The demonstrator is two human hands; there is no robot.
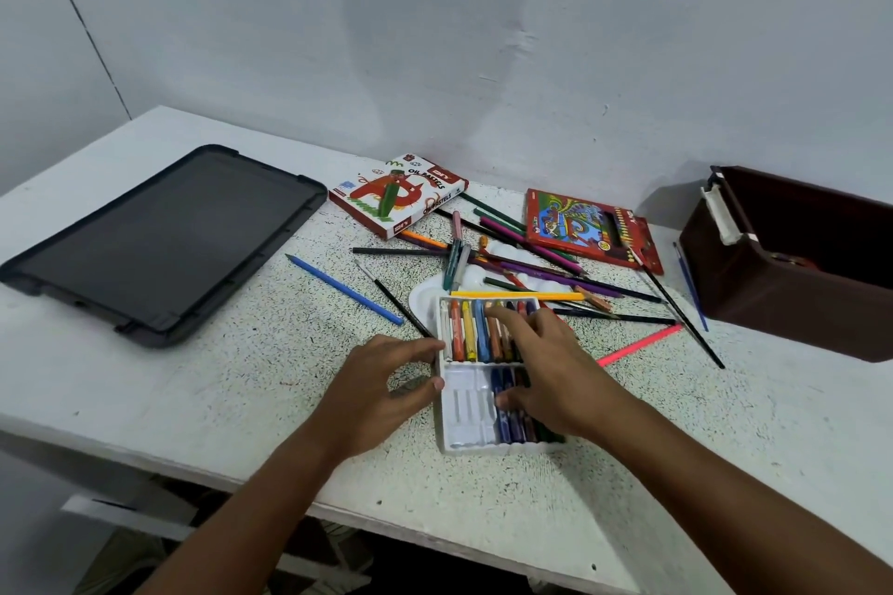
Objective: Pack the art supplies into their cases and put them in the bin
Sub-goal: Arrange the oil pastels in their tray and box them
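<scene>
**Pastel tray part-filled, pencils still strewn across the table**

Lower centre of the frame: I have the white pastel tray (466, 430) between both hands, and by my reading the job is well short of half done. The tray's upper row is nearly full of oil pastels (471, 329); the lower row holds a cluster of dark sticks on its right side, while several slots on its left stand bare. The oil pastels box (397, 194), upper centre, lies apart from the tray, so the tray has yet to go into it. The red pencil box (587, 227), right of centre, lies flat with coloured pencils (531, 256) and brushes scattered loose around and over a white palette (502, 256) — none of them packed, as far as I can see. The brown bin (792, 275) sits at the right edge; something small shows inside, too dim to name. A dark lid (159, 242) lies flat at the left on the white table (145, 401).

My left hand (381, 394) is curled against the tray's left edge, fingertips and thumb bracing it. My right hand (546, 367) lies spread over the tray — fingers stretched onto the upper row, thumb pressing the dark sticks below, gripping nothing I can make out.
</scene>
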